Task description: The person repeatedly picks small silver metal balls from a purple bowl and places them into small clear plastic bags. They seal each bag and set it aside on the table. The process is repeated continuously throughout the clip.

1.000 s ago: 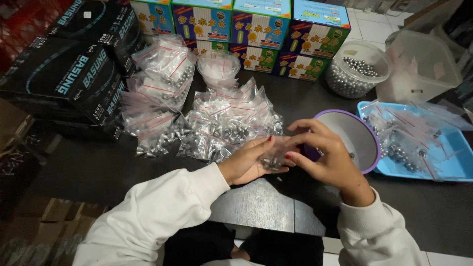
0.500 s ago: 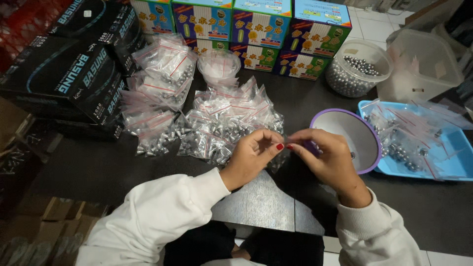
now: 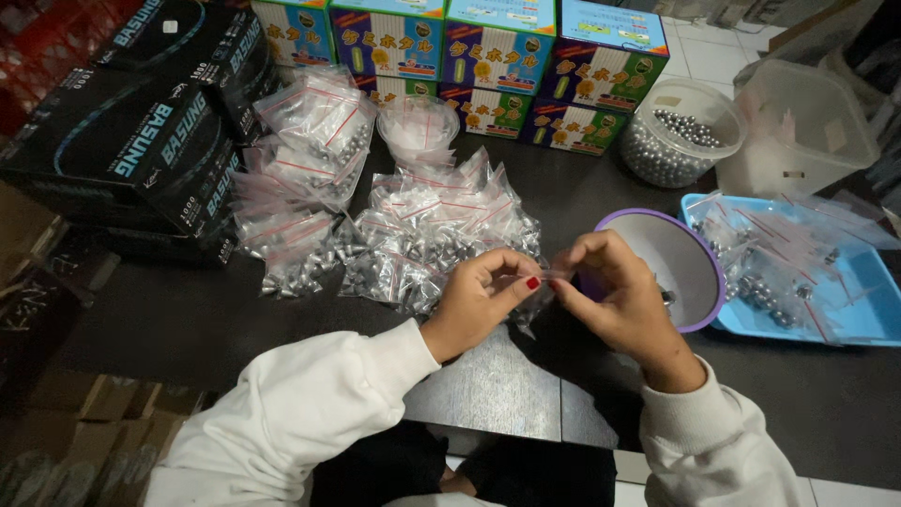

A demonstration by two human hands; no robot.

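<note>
Our left hand (image 3: 483, 300) and right hand (image 3: 615, 305) meet over the near middle of the table (image 3: 169, 329), fingers narrow and pinched from both sides on the top of a small clear zip bag (image 3: 537, 299) that hangs between them. We judge this to be the sealing step: the strip is being pressed shut, and what comes next calls for a firm slide of the fingertips along the whole strip, then a free spot to lay the bag down.

Just beyond the left hand lies a heap of filled bags of steel balls (image 3: 436, 235), with another heap (image 3: 300, 178) further left. Touching close on the right stands a purple-rimmed bowl (image 3: 671, 263), and beside it a blue tray (image 3: 854, 319) of loose bags and balls. Far off sit a clear tub of balls (image 3: 676, 131) and coloured boxes (image 3: 497, 56). Open table shows near left; its near edge lies just below the wrists.
</note>
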